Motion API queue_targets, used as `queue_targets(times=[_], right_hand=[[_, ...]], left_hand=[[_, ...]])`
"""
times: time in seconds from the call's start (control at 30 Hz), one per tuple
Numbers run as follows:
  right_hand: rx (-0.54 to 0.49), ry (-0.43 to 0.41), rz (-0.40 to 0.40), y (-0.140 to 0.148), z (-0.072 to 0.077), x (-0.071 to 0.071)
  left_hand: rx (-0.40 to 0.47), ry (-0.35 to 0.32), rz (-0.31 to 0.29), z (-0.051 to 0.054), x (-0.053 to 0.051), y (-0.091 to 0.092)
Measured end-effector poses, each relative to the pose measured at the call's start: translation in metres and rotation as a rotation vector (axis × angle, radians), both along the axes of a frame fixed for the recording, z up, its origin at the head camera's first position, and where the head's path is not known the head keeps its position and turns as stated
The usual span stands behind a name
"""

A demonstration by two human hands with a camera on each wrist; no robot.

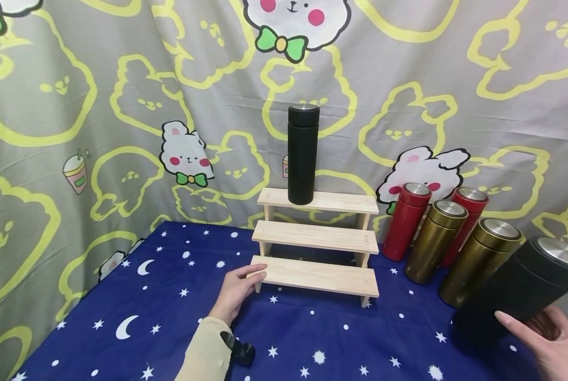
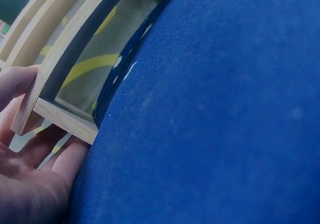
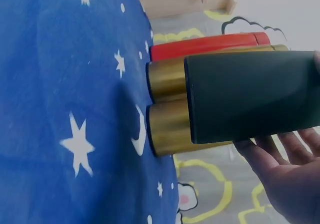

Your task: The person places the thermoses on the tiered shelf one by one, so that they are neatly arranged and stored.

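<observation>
A three-step wooden rack (image 1: 314,276) stands on the blue cloth. My left hand (image 1: 232,292) grips the left end of its lowest step, thumb on top, fingers below, as the left wrist view shows of the hand (image 2: 37,169) and the rack (image 2: 65,119). At the lower right my right hand (image 1: 550,338) holds a black bottle (image 1: 517,291) with a silver lid, tilted to the right. In the right wrist view the bottle's (image 3: 255,97) base is off the cloth, the hand (image 3: 285,169) curled round its side. Another black bottle (image 1: 303,153) stands upright on the top step.
Right of the rack stand two red bottles (image 1: 406,222) and two gold bottles (image 1: 433,243), grouped close together beside the held bottle. A patterned grey curtain (image 1: 227,106) hangs behind. The blue cloth (image 1: 170,317) with stars and moons covers the surface.
</observation>
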State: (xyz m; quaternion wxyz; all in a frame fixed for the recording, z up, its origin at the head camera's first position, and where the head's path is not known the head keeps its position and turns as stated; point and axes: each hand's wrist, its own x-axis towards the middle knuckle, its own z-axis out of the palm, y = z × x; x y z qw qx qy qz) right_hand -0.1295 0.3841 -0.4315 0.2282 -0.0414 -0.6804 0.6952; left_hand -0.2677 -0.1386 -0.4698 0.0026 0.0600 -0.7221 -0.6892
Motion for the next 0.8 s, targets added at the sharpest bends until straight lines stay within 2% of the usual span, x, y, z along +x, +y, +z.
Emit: queue_targets(times=[0.17, 0.27, 0.4, 0.53, 0.7, 0.8], right_hand=[[0.213, -0.188, -0.097, -0.009, 0.012, 0.000], [0.308, -0.251, -0.104, -0.017, 0.017, -0.003], [0.238, -0.234, -0.048, -0.028, 0.018, -0.008], [0.136, -0.145, 0.024, -0.038, 0.019, -0.013], [0.106, -0.054, 0.119, -0.048, 0.027, -0.019], [0.148, -0.045, 0.132, -0.054, 0.031, -0.023]], left_hand=[[0.016, 0.006, -0.004, -0.002, -0.001, 0.000], [0.031, 0.012, -0.002, -0.003, -0.002, 0.000], [0.020, 0.014, -0.002, -0.003, -0.002, -0.001], [0.005, 0.007, 0.000, -0.002, -0.001, -0.001], [-0.001, 0.009, 0.001, -0.001, -0.001, 0.000], [0.003, 0.007, 0.001, -0.001, 0.000, -0.001]])
